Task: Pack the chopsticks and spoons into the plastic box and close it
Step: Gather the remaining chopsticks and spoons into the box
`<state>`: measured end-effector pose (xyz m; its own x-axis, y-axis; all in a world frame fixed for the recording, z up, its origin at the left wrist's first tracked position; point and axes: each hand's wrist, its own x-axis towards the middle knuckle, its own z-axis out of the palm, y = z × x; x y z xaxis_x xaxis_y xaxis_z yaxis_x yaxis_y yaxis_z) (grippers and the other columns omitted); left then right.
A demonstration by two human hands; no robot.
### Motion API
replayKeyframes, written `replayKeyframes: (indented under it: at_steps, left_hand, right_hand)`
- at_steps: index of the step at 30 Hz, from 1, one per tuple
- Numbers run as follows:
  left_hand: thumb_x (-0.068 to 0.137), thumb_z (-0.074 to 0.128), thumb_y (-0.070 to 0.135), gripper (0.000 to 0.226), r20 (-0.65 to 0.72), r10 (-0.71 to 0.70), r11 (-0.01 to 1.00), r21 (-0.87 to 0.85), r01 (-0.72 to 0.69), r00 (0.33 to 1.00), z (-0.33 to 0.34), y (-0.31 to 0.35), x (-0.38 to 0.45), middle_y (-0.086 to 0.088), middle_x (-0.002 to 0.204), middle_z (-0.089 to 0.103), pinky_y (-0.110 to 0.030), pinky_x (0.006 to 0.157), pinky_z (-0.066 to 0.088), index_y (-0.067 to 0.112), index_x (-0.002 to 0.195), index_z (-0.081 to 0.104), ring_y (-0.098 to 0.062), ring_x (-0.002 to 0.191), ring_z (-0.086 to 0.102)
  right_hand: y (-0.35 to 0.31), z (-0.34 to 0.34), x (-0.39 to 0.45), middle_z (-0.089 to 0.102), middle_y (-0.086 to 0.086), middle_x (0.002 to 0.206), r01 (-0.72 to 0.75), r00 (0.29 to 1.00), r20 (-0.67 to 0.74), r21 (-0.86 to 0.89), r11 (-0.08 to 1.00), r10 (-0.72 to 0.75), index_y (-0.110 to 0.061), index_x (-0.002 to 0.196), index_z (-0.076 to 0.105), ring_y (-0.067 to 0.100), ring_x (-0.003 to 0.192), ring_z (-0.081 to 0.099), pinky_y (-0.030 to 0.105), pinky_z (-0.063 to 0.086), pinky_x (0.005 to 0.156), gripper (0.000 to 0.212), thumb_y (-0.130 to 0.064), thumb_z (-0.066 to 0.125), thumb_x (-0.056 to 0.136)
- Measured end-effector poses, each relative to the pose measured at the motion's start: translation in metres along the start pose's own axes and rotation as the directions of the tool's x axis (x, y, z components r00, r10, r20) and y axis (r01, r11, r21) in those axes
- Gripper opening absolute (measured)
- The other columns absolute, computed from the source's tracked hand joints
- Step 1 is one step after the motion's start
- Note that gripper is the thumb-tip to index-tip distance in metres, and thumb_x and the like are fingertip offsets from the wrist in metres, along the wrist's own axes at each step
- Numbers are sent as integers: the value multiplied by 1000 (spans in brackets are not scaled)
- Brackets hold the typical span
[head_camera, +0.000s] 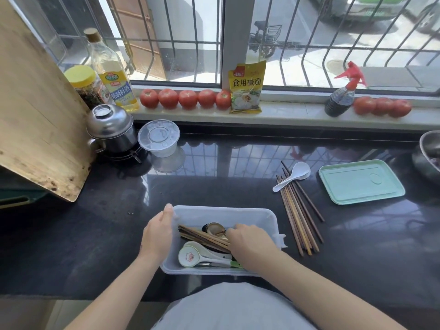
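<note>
Settling brown wooden chopsticks [204,238] flat in translucent plastic box [269,216], lower centre: right hand [250,241] curled on them, grip unclear; left hand [158,231], fingers fairly straight, steadies rim. Lay lengthwise w/ spoons.

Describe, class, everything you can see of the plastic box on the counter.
The plastic box is a translucent white, rectangular tub with rounded corners and a small latch tab on its right end. It sits open, lidless, flat on the dark glossy counter at the near edge. Inside lie a bundle of brown chopsticks, two white ceramic spoons and a metal spoon. The left hand rests on its left rim; the right hand reaches inside, on the chopsticks.
</note>
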<state>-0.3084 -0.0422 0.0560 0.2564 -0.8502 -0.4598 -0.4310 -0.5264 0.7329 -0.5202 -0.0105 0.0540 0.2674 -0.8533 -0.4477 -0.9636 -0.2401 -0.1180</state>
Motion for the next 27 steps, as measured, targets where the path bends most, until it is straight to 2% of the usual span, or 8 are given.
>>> replayKeyframes:
  at_steps: [2, 4, 6, 9, 11, 13, 19, 27]
  left_hand:
    - [110, 32, 48, 44, -3, 0, 1000, -11, 0, 1000, 0, -1, 0, 12, 83, 56, -36, 83, 33, 30, 77, 56, -13, 83, 50]
    - [110, 32, 48, 44, -9, -1, 1000, -5, 1, 1000, 0, -2, 1, 12, 84, 57, -36, 83, 33, 29, 78, 57, -6, 79, 49]
    - [110, 32, 48, 49, -3, 1, 1000, 4, -1, 1000, 1, -4, 3, 9, 86, 60, -37, 82, 34, 21, 83, 63, -10, 82, 53]
    - [110, 32, 47, 54, -6, 9, 1000, 2, -9, 1000, 2, -5, 4, 7, 85, 60, -38, 79, 35, 9, 92, 65, -22, 91, 53]
    - [110, 32, 47, 48, -1, 12, 1000, 2, -12, 1000, 2, -4, 4, 11, 84, 57, -36, 82, 34, 20, 84, 61, -20, 92, 51]
    - [110, 32, 47, 44, 2, 14, 1000, -2, -14, 1000, 2, -3, 4, 13, 84, 56, -35, 84, 33, 28, 78, 56, -20, 93, 50]
    - [110, 33, 47, 42, 0, 8, 1000, -13, -8, 1000, 3, -2, 2, 15, 85, 54, -35, 87, 33, 33, 76, 53, -23, 100, 50]
    - [110, 33, 47, 40, -3, 26, 1000, -12, -26, 1000, 2, -2, 2, 16, 86, 53, -36, 88, 33, 35, 77, 53, -23, 102, 50]
  right_hand:
    - [8, -3, -7, 61, 3, 91, 4, 976, -214, 163, 987, 31, -16, 92, 58, 28, 76, 54, 38, 42, 64, 17, -26, 46, 99]
    - [22, -13, -19, 60, -5, 80, 37, 855, -498, 336, 941, 144, -19, 84, 61, 19, 73, 55, 34, 44, 65, 17, -26, 52, 97]
    - [50, -18, -26, 60, -9, 77, -15, 725, -572, 543, 840, 383, -19, 81, 62, 13, 71, 55, 31, 44, 66, 14, -21, 57, 94]
    - [102, 5, -16, 64, -2, 90, -307, 710, -325, 656, 690, 624, -19, 88, 63, 22, 84, 60, 37, 47, 75, 8, -22, 59, 94]
    - [125, 31, -9, 64, 5, 105, -511, 730, -129, 548, 662, 671, -18, 99, 61, 30, 97, 61, 39, 48, 82, 12, -30, 59, 95]
    - [134, 50, -6, 62, 8, 111, -606, 728, -36, 431, 668, 684, -15, 104, 58, 35, 103, 62, 42, 50, 85, 21, -35, 60, 95]
    - [126, 67, -4, 68, 10, 105, -640, 714, -91, 316, 700, 694, -11, 102, 61, 33, 98, 67, 38, 50, 74, 19, -30, 56, 100]
    - [111, 63, -17, 65, 4, 100, -595, 802, 65, 184, 783, 594, -16, 97, 59, 26, 93, 64, 33, 46, 68, 7, -16, 54, 94]
